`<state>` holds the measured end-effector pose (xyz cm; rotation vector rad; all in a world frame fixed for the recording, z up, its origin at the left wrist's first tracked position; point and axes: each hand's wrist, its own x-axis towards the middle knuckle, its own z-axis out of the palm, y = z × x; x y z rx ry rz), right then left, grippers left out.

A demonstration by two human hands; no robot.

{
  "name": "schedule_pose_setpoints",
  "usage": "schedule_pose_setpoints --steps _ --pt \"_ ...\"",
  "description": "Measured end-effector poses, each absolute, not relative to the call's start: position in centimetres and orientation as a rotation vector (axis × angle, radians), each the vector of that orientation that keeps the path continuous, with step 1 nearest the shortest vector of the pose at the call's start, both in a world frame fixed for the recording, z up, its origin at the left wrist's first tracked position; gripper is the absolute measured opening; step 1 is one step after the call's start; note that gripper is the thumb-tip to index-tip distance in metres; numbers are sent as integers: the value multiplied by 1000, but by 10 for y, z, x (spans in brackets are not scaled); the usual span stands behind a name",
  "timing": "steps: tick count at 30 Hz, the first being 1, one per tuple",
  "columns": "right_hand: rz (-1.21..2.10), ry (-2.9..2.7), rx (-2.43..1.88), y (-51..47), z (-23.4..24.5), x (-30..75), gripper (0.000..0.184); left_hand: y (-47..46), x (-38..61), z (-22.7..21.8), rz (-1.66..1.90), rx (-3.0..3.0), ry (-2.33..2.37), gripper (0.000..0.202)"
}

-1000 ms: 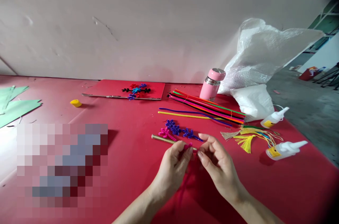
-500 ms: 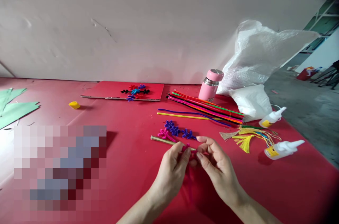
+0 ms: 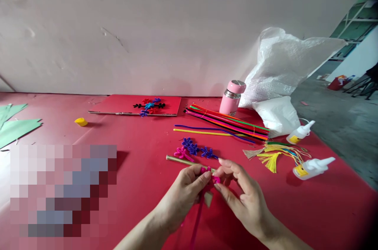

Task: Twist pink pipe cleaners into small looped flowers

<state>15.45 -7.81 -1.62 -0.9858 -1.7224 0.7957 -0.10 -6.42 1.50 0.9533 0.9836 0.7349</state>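
Note:
Between my two hands is a bright pink pipe cleaner (image 3: pixel 217 180), bent into small loops, with a long tail hanging below. My left hand (image 3: pixel 189 187) pinches it between thumb and forefinger. My right hand (image 3: pixel 243 191) has its thumb and fingertips closed around a loop at the right side. Just beyond the fingers a pale thin stick (image 3: pixel 180 159) lies on the table, its right end partly behind my left hand. Close by are a pink pipe-cleaner flower (image 3: pixel 180 152) and several dark blue pipe-cleaner flowers (image 3: pixel 192 148). A small beige piece (image 3: pixel 208 199) shows beneath my hands.
On the red table (image 3: pixel 141 187) lie bundled pipe cleaners (image 3: pixel 227 121), tassels (image 3: pixel 268 159), a glue bottle (image 3: pixel 313 168) and another glue bottle (image 3: pixel 300 132). Farther back are a pink thermos (image 3: pixel 232 98), a plastic bag (image 3: pixel 277 69) and a red board (image 3: pixel 118 104) bearing a pipe-cleaner piece.
Both hands have come slightly lower and the pink pipe cleaner has turned, so its loops and hanging tail show more. The view has tilted up a little.

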Motion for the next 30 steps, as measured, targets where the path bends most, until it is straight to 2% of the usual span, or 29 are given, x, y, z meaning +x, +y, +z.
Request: schedule_pose_setpoints --steps 13,18,22,30 --pt "561 -1858 -928 -79 -16 150 43 -68 -17 1 666 727 925 26" --pt "549 -1879 -921 -79 -19 148 43 -69 -20 -2 667 833 921 24" --pt "666 -1867 -942 -81 -16 148 45 -70 -22 -4 654 983 912 26" --pt "998 -1788 -1089 -82 -10 148 39 -74 -19 -1 638 1393 1100 30"
